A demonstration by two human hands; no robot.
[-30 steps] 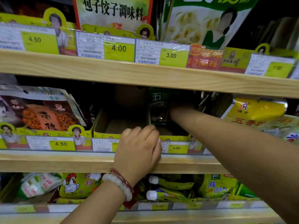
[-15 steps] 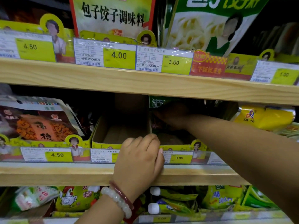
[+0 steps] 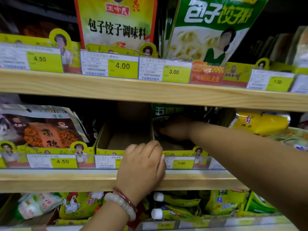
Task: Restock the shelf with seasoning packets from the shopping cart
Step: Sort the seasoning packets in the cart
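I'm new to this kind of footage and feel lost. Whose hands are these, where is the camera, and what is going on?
There is no machine here: a person wears a camera on the head, looking down at a shop shelf. The left hand, with bracelets at the wrist, rests on the wooden shelf edge. The right hand reaches into a yellow display box, against dark green seasoning packets; shadow hides whether it grips one. The cardboard box beside it looks empty. Price tags line the shelves.

Both hands forward, right arm extended.
Left hand [image 3: 141, 165], two bead bracelets on its wrist, has curled fingers; right hand [image 3: 175, 129] is shadowed, its grasp unclear.
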